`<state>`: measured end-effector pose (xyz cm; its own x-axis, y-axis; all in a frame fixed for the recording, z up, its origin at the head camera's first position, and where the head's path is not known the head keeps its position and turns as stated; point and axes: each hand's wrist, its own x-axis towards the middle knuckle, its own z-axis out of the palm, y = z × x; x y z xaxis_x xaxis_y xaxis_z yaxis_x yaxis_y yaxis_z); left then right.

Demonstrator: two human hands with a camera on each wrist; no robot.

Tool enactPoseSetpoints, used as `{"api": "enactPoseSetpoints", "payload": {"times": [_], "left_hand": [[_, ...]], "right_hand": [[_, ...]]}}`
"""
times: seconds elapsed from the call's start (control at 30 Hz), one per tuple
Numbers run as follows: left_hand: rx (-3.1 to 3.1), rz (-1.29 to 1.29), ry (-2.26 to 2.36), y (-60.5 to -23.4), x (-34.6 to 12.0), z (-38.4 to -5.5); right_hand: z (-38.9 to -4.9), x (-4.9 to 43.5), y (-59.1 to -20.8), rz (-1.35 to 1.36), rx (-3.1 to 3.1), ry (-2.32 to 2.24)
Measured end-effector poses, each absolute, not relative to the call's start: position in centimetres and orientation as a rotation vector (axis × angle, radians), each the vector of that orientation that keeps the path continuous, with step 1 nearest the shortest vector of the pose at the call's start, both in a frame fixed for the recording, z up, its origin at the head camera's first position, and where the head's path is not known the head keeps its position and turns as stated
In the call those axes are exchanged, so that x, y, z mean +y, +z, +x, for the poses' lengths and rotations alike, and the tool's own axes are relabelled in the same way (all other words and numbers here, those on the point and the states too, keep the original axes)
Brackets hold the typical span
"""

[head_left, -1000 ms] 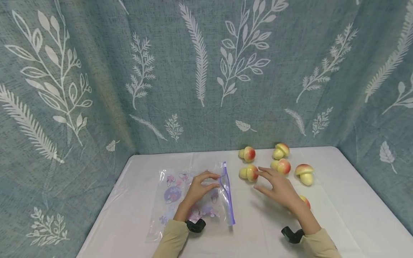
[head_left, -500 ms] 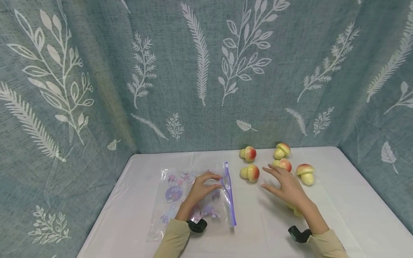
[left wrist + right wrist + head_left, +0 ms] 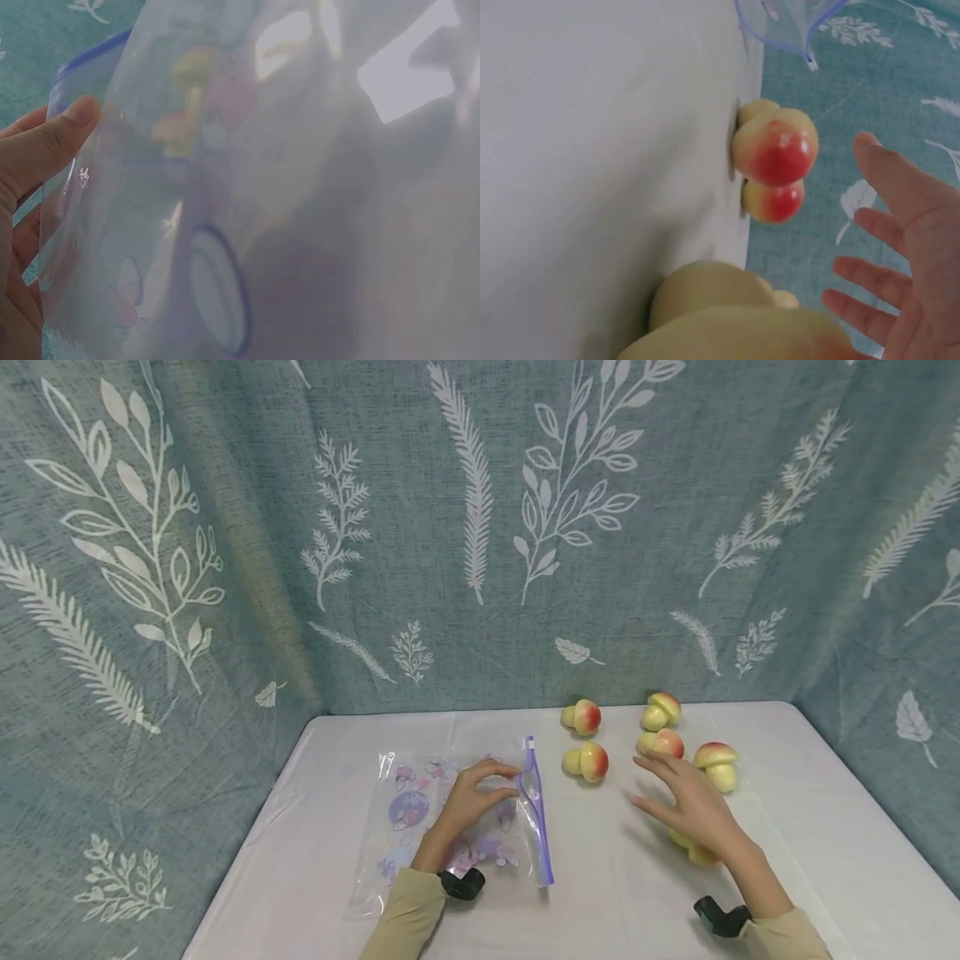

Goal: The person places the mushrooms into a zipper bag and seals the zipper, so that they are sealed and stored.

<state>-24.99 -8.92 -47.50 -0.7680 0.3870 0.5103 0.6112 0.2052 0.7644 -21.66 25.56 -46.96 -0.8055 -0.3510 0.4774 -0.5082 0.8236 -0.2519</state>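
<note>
1. Left hand [image 3: 467, 797]: grasping the film of the clear printed bag [image 3: 408, 810] close to its purple zip strip [image 3: 542, 835]; the left wrist view shows the thumb on the film and fingers behind it.
2. Bag: lying on the white table [image 3: 300, 852], mouth towards the right hand [image 3: 693, 802], lips partly parted. No mushroom is visible inside.
3. Right hand: released, fingers spread, nothing held. It hovers beside the toy mushrooms; contact with the 1 behind its fingertips cannot be told from the head view.
4. Toy mushrooms [image 3: 592, 762]: 6 visible, all on the table to the right of the bag; 1, the near mushroom [image 3: 701, 857], is partly hidden beneath the right wrist.
5. Risk, judged: the thin film could slip from the left hand, letting the mouth close.
6. Risk, judged: rounded caps could roll if brushed by a fingertip; the far mushroom [image 3: 664, 702], close to the back edge, appears most exposed.
7. Risk, judged: a low right forearm could knock the near mushroom.
</note>
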Motion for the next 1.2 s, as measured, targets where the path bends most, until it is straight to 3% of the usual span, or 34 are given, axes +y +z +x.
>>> {"api": "enactPoseSetpoints", "payload": {"times": [1.2], "left_hand": [[-2.273, -0.947, -1.616, -47.5, -9.0, -24.8]], "right_hand": [[-18.1, 28.9, -47.7, 0.443, -2.755, 0.604]]}}
